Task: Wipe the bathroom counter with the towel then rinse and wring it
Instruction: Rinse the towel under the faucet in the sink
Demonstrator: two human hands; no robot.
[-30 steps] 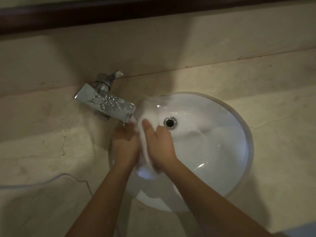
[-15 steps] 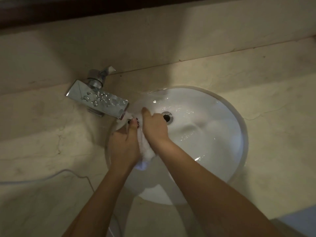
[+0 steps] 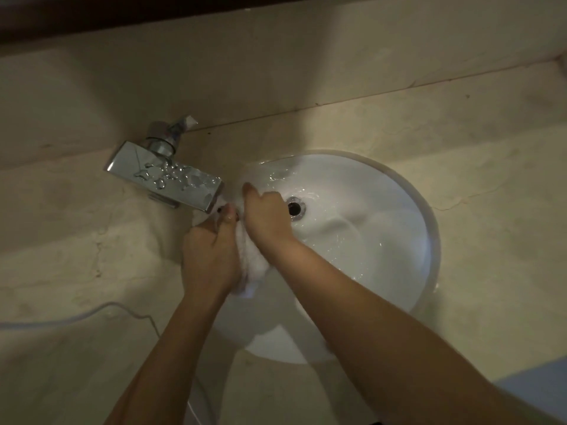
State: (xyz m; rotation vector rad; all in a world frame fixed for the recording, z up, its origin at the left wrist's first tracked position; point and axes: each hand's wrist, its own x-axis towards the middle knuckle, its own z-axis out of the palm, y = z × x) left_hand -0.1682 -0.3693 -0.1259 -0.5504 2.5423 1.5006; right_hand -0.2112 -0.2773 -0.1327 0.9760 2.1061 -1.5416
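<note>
A white towel (image 3: 253, 265) is bunched between both of my hands over the left part of the white oval sink (image 3: 399, 240). My left hand (image 3: 208, 256) grips it from the left, fingers curled near the spout. My right hand (image 3: 267, 213) presses on it from the right, thumb raised toward the basin's far rim. The chrome faucet (image 3: 171, 179), wet with drops, ends just above the towel's top end. Water sheets across the basin around the drain (image 3: 295, 207). Most of the towel is hidden by my hands.
The beige stone counter (image 3: 478, 167) surrounds the sink, with a low backsplash and a dark frame behind. A thin white cord (image 3: 92, 312) runs across the counter at the left. A blue-grey patch shows at the bottom right corner.
Both hands with the towel have shifted slightly up and left, closer under the faucet spout; the towel is squeezed tighter between them and less of it shows.
</note>
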